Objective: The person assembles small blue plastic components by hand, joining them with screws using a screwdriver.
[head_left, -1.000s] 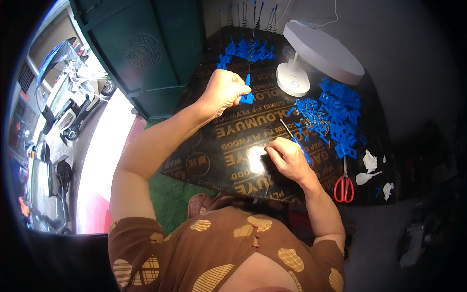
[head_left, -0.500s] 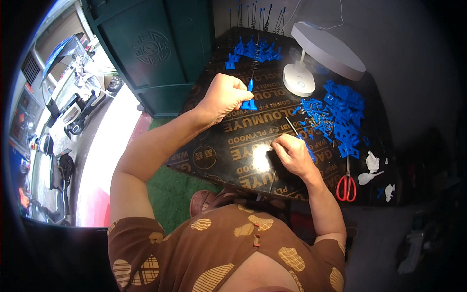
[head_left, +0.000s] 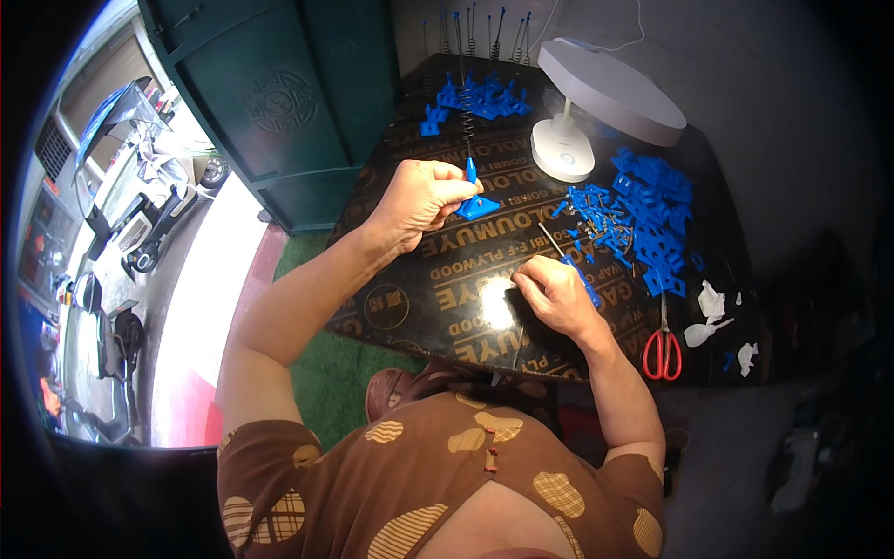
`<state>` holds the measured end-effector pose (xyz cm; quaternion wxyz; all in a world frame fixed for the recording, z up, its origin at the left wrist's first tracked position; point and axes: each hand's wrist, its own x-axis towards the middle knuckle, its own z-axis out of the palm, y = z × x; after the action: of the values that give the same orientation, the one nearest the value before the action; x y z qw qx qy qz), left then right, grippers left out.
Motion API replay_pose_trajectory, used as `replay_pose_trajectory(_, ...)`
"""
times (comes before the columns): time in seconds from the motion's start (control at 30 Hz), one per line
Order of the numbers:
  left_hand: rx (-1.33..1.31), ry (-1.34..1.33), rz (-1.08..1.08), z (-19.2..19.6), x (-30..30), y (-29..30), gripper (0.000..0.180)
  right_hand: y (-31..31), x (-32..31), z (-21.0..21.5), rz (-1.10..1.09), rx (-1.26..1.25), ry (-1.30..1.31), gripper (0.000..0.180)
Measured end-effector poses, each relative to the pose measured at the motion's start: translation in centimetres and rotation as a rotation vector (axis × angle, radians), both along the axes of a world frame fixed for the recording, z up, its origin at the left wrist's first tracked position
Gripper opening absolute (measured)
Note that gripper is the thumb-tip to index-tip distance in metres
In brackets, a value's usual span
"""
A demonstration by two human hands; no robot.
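Blue plastic piece with a flat triangular base and upright post [head_left: 475, 196] is being pinched by the left hand [head_left: 421, 200], fingers closed round the post and the base lifted just clear of the board, probably so its underside is kept reachable. A thin metal rod [head_left: 551, 239] is being gripped in the right hand [head_left: 551, 296], fingers curled shut over its lower end, the tip being aimed up towards the piece; a small blue part [head_left: 589, 291] is sticking out just right of that fist, whether held cannot be told. Loose blue plastic parts [head_left: 643, 214] are being kept heaped just beyond the right hand, likely for quick picking, with red-handled scissors [head_left: 662, 347] and white scraps [head_left: 710, 303] further right. A white round desk lamp [head_left: 596, 102] is being stood past both hands, more blue pieces [head_left: 480, 93] behind it. All is being worked on a black printed plywood board [head_left: 438, 298]; a dark green metal door [head_left: 279, 102] and a sunlit street are being seen off the left arm.
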<state>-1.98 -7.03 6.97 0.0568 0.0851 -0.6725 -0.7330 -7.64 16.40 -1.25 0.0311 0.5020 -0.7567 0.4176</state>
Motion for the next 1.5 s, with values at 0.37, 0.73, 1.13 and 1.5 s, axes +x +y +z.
replay_pose_trajectory(0.37, 0.13, 0.037, -0.129, -0.9, -1.0, -0.9, 0.013, -0.1, 0.1, 0.3, 0.001, -0.013, 0.045, 0.012)
replay_pose_trajectory(0.73, 0.156, 0.126, -0.285, -1.9, -2.5, -1.6, 0.013, 0.1, 0.2, 0.6, 0.024, -0.019, 0.102, 0.01)
replay_pose_trajectory(1.13, -0.478, 0.206, 0.156, -9.1, -12.8, -5.5, 0.011, 0.0, 0.3, 1.2, 0.07, 0.003, 0.132, 0.009)
replay_pose_trajectory(1.5, -0.894, 0.004, 0.509, -8.9, -19.3, -6.2, 0.015, 0.1, 0.3, 1.6, 0.036, 0.033, 0.125, 0.007)
